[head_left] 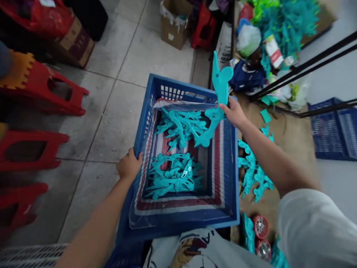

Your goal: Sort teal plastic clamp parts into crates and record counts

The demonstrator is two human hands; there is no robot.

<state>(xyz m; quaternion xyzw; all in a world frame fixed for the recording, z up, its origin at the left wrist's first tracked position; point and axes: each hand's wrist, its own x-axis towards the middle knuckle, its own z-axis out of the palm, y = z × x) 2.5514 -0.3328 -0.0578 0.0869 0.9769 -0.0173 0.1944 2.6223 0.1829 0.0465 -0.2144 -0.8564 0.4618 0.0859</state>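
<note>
A blue plastic crate (237, 186), lined with striped woven sheeting (181, 204), stands in front of my body. Two heaps of teal plastic clip-like pieces lie in it: a far heap (181, 126) and a near heap (174, 175). My left hand (129, 165) is closed on the crate's left rim. At the far right corner, my right hand (235, 113) is closed around several long teal clip pieces (221, 82). One end of them points up past the rim; the other hangs over the crate's inside. Whether my right hand also touches the rim, I cannot tell.
On the brown worktop (298, 149) to the right lie more teal pieces (248, 167) and two red round containers (260, 227) of small metal parts. Black bars (301, 70) cross above it. Red stools (52, 85) stand left; a cardboard box (174, 31) stands beyond.
</note>
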